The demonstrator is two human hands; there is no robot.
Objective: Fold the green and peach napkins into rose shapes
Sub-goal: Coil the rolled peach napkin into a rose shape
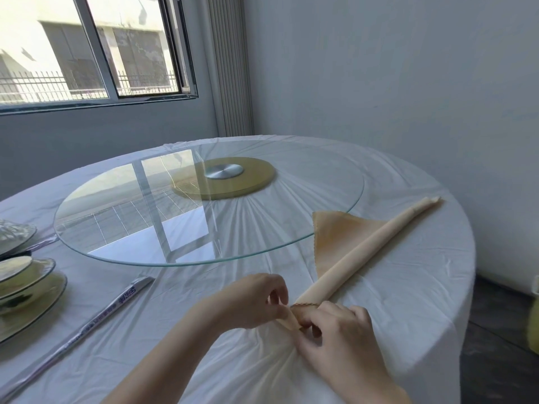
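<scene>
Right hand [341,333], lower centre-right of the frame: fingers curled over the near end of the peach napkin [358,255], gripping the rolled cloth against the table. Left hand [256,301], just left of it: thumb and fingers pinch the same end from the opposite side. Both hands touch the napkin and each other's fingertips are close together.

Peach napkin: rolled into a long tube. It lies diagonally on the white tablecloth [408,301], running from the hands at lower centre up to the right-middle of the frame. An unrolled triangular flap spreads flat on the left side of the tube. The flap's far corner overlaps the rim of the glass turntable [116,205]; it appears to lie beneath the glass, but the view does not settle this.

Glass turntable: round, clear, centred on the table, reflecting the window [87,48]. It rests on a yellow disc [256,176] with a metal hub [224,171] in the middle.

Left edge of the frame: stacked plates [26,284] with dark rims. Beside them, toward lower left, a long wrapped packet [96,316] with printed lettering lies diagonally on the cloth, well apart from the napkin.

Upper centre: a ribbed vertical panel [227,68] stands in the corner between the window wall and the plain wall.
</scene>
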